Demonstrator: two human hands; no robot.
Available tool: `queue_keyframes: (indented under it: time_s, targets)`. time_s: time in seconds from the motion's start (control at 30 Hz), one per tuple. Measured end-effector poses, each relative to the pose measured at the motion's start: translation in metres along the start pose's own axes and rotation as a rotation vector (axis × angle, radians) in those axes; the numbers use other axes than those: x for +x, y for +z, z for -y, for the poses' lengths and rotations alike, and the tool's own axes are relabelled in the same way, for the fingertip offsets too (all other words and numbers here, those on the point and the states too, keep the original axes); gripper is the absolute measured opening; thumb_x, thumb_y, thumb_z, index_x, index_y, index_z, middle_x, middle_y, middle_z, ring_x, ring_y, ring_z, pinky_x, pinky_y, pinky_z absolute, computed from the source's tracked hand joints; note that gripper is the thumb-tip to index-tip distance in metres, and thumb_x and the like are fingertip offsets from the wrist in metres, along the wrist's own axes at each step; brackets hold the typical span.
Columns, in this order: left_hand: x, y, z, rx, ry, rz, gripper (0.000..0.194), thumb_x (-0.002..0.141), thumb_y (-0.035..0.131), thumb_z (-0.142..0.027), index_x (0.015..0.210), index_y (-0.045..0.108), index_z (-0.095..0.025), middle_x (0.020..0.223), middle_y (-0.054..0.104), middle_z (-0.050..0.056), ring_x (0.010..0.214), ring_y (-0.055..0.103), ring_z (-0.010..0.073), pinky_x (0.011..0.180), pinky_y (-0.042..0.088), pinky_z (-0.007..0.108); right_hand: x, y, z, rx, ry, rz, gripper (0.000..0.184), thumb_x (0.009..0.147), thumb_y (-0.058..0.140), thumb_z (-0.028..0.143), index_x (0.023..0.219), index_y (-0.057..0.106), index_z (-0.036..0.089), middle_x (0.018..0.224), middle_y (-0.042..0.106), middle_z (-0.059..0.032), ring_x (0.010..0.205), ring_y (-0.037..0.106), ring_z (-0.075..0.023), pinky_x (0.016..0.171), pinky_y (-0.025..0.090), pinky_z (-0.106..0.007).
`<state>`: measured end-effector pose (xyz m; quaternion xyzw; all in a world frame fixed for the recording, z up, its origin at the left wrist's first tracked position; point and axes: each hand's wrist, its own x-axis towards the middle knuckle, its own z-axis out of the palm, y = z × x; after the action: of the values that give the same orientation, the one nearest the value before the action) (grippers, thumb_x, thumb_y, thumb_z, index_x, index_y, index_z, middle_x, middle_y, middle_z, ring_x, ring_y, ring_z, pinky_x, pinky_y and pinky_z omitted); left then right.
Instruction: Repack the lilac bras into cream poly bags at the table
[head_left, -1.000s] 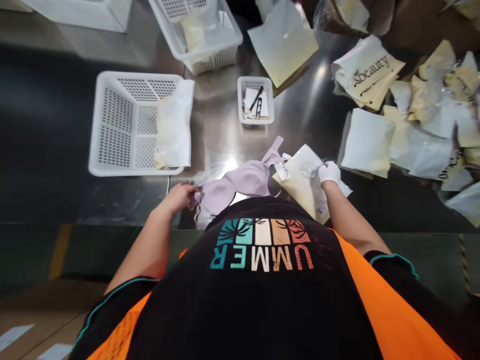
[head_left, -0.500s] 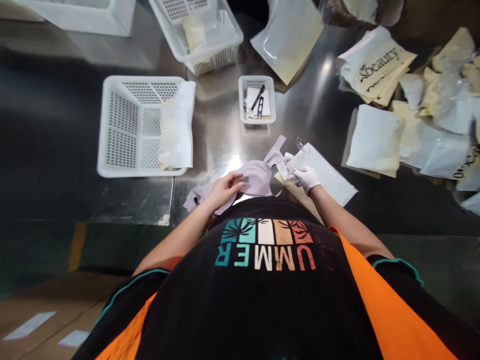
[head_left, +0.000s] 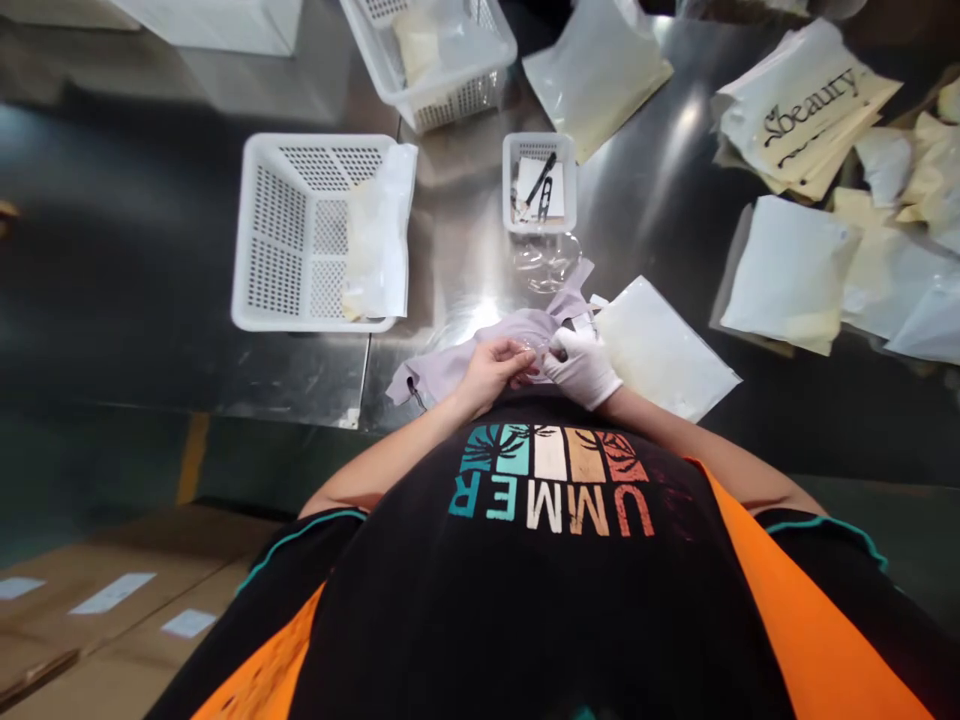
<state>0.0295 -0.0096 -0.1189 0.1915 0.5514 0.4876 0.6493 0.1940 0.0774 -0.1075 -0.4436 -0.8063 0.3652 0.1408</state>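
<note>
On the near side of the metal table (head_left: pixel 461 265), a lilac bra (head_left: pixel 446 370) is lying across the middle, one strap end pointing toward the far right and its left end flattening out toward the near edge. The bare left hand (head_left: pixel 501 366) is resting over its centre, thumb and fingers pressing together on a small clear plastic piece (head_left: pixel 535 349) (glare is blurring its outline). The right hand (head_left: pixel 579 366), wearing a white glove, is meeting it from the right, its fingers curling and closing on the same piece.

Just right of the glove, a white plastic mailer (head_left: pixel 675 345) is lying flat at a slant. Beyond the bra, some looped clear plastic (head_left: pixel 551 262) is lying just in front of a small white basket (head_left: pixel 508 190), which is holding a black pen (head_left: pixel 540 180) and a black slotted tool (head_left: pixel 545 200). To the left, a larger white basket (head_left: pixel 277 245) is standing with a pale bag (head_left: pixel 381 235) leaning over its right rim. Well to the right, a stack of printed bags (head_left: pixel 810 115) (the word "beauty" is showing) is lying beyond a plain white bag (head_left: pixel 791 270).
</note>
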Motion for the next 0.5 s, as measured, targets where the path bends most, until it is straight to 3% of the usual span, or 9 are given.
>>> queue_keyframes:
  time_s: [0.27,0.43,0.5]
  targets:
    - [0.007,-0.002,0.015,0.088,0.007,-0.08,0.046,0.07,0.099,-0.052,0.08,0.069,-0.018,0.068,0.077,0.005,0.054,0.07,0.0173,0.044,0.043,0.022,-0.006,0.002,-0.002,0.053,0.054,0.044,0.038,0.086,0.07,0.035,0.066,0.039,0.025,0.06,0.047,0.0039,0.06,0.041,-0.0127,0.062,0.034,-0.028]
    - [0.002,-0.001,0.017,0.106,0.001,0.079,0.048,0.069,0.099,-0.053,0.088,0.073,-0.017,0.071,0.077,0.005,0.063,0.073,0.0196,0.056,0.057,0.028,0.003,0.004,-0.013,0.068,0.164,0.091,0.037,0.084,0.076,0.035,0.063,0.048,0.023,0.064,0.055,0.0018,0.064,0.047,-0.0133,0.064,0.037,-0.027]
    - [0.001,-0.003,0.015,0.13,-0.006,0.147,0.052,0.066,0.101,-0.049,0.097,0.075,-0.017,0.078,0.079,0.006,0.068,0.074,0.0202,0.06,0.059,0.029,0.003,0.006,-0.017,0.046,0.148,0.101,0.034,0.089,0.073,0.033,0.066,0.051,0.022,0.065,0.055,0.0014,0.064,0.048,-0.0136,0.065,0.038,-0.027]
